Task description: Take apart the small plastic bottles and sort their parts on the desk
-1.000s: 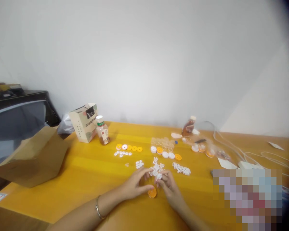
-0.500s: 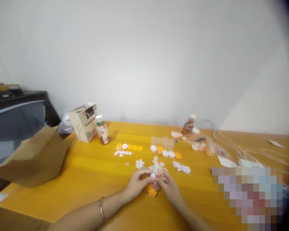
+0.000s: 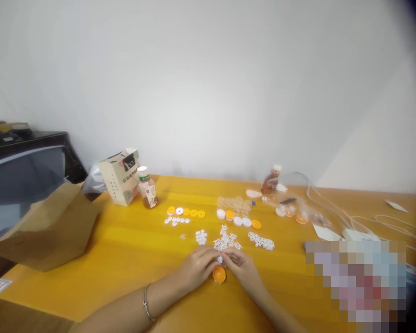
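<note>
**Both hands meet over the orange cap**

The orange cap (image 3: 219, 274) lies flat on the yellow table (image 3: 131, 259), and everything else is placed from it. The left hand (image 3: 198, 266) sits just to the cap's left, its fingers curled inward, the thumb side touching or nearly touching the cap's edge; which of the two, the picture is too soft to settle. The right hand (image 3: 241, 268) sits just to the cap's right, fingers likewise bent. The fingertips of both hands come together directly behind the cap, where they pinch a small white piece (image 3: 220, 258). Which hand actually holds that piece cannot be told. The two hands look about equally near the cap; it lies between them, slightly toward the person from the pinch. The cap is round, so it has no long axis to speak of.

Just beyond the cap, behind the fingertips, lies a loose heap of white lattice pieces (image 3: 226, 240). Farther back and to the left is a row of orange and white discs (image 3: 186, 212). Well beyond the cap to the left stands a small bottle (image 3: 147, 188) beside a paper bag (image 3: 121, 176).
</note>
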Demonstrator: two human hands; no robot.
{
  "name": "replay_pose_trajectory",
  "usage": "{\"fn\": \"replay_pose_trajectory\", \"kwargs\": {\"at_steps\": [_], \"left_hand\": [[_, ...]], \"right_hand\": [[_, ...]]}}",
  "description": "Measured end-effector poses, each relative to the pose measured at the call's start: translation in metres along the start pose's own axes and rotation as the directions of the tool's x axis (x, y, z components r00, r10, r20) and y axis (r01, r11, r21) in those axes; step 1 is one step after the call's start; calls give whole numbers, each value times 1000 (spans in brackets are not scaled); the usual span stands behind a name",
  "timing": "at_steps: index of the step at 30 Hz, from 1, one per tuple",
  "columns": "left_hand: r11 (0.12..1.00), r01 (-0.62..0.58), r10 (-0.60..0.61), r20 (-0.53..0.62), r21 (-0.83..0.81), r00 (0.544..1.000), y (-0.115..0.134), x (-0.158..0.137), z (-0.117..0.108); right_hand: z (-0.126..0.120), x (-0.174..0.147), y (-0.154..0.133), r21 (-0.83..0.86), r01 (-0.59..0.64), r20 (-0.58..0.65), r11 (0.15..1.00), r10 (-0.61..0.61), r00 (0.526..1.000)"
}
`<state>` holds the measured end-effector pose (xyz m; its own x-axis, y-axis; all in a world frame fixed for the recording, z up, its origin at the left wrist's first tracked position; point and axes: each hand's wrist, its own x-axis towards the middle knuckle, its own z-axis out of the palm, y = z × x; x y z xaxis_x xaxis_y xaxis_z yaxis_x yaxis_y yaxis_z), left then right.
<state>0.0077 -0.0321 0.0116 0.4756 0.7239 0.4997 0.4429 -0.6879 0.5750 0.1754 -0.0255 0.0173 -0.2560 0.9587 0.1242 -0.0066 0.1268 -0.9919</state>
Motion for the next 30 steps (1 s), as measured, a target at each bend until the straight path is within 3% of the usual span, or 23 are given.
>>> {"fn": "replay_pose_trajectory", "kwargs": {"at_steps": [11,20,30], "left_hand": [[978,-89,82,43,189,996,2,-2,1],[978,-172,186,-117,120,975,-6,-3,7],[984,-149,155,-63,96,986,-4,1,2]], "right_hand": [[1,-5,5,-43,12,-32,999,-13,999],[-4,1,3,-10,-31,-68,999,31,997],[0,2,4,156,-69,61,985,60,996]]}}
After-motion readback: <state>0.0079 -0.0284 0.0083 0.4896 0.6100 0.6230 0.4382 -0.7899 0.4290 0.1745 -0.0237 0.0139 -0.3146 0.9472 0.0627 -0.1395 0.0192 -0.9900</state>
